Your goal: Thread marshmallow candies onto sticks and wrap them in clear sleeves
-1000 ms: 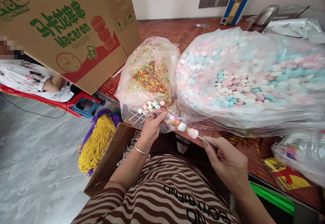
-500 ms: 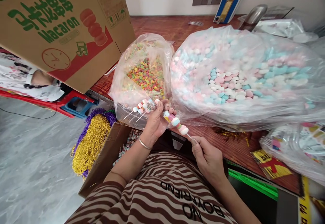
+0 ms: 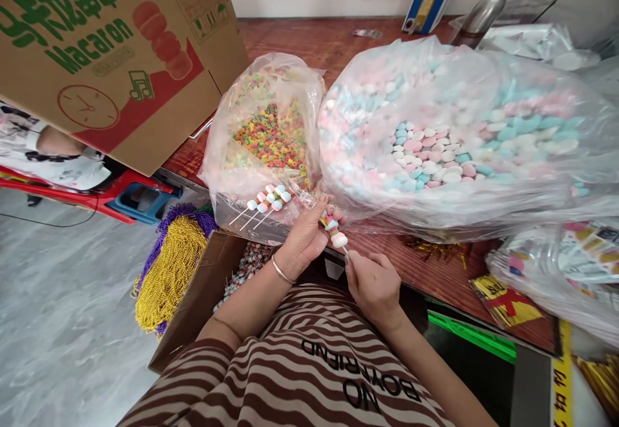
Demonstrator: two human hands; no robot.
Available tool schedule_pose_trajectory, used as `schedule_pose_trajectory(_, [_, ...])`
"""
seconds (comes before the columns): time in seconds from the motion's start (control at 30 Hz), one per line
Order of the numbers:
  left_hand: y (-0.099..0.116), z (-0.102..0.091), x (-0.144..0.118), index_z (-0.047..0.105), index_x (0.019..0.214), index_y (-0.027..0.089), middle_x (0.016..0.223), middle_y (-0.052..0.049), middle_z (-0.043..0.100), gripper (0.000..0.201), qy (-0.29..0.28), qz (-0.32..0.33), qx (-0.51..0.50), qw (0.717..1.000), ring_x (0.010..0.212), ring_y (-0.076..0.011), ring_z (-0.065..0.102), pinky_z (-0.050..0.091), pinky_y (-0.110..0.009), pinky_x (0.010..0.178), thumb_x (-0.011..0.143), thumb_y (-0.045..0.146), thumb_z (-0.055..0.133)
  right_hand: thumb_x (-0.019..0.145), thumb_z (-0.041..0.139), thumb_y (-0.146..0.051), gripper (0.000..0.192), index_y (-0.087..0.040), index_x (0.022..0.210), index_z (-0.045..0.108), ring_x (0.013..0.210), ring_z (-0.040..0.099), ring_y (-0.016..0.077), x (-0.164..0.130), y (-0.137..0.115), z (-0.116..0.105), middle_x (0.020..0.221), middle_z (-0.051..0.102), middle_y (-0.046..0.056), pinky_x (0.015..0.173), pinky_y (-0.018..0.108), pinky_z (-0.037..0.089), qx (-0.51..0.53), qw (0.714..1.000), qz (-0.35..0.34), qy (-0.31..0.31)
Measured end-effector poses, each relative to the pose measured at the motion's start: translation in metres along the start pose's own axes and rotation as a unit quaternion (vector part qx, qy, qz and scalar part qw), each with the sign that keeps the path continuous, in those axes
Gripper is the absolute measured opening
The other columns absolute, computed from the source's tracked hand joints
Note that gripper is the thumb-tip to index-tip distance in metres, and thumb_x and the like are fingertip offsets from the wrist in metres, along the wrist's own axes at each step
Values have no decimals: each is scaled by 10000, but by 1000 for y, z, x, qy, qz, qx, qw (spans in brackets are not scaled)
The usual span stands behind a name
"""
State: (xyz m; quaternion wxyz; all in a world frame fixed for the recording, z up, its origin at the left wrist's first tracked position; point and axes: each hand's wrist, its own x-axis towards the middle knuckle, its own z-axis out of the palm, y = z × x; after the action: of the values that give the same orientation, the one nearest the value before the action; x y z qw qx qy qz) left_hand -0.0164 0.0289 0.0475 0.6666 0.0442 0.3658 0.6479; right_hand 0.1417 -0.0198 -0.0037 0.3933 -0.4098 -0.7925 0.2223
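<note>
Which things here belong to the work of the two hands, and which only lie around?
In the work:
- left hand, gripping finished candy skewers
- right hand, pinching the stick of one candy skewer
- bag of pastel candies
- bag of coloured rings

Only lying around:
- Macaron carton
- gold and purple bead strings
- metal scoop

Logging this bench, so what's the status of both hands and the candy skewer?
Left hand grips finished skewers. Right hand pinches the candy skewer stick, feeding it into a clear sleeve. Nothing blocking.
</note>
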Motion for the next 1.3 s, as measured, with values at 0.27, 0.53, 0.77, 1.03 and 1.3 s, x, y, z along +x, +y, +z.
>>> schedule_pose_trajectory(0.27, [2,-11,1,706,1016,158,804,-17,662,363,-72,-47,23,996,763,-162,674,565,-343,827,738,324,869,889,683,-544,360,-193,819,641,386,322,70,5,-11,-2,435,342,-106,389,198,268,505,768,391,-46])
schedule_pose_trajectory(0.53, [15,-4,11,714,1030,198,711,53,585,270,-41,79,-49,995,662,-77,600,549,-261,823,786,219,829,918,660,-502,302,-208,854,639,397,331,75,6,-9,1,465,395,-97,414,214,275,458,819,343,-45])
schedule_pose_trajectory(0.77, [-1,13,3,664,881,168,613,74,427,254,15,16,-33,999,556,-60,480,533,-229,709,836,382,791,935,588,-245,123,-197,926,701,540,517,137,9,0,0,592,599,3,648,313,446,25,999,15,15])
schedule_pose_trajectory(1.03, [-11,6,-5,700,1005,159,710,30,547,382,-108,-30,33,993,715,-125,608,551,-311,833,741,379,868,952,609,-463,267,-224,834,595,392,284,76,13,-11,6,472,370,-113,487,251,388,470,820,325,-11])
schedule_pose_trajectory(1.3, [10,0,1,673,1134,255,1098,-88,715,735,-104,6,52,993,1152,-288,661,549,-373,853,490,415,988,838,767,-437,276,-194,802,641,357,201,29,23,-9,-1,431,329,-148,480,225,391,597,713,368,5])
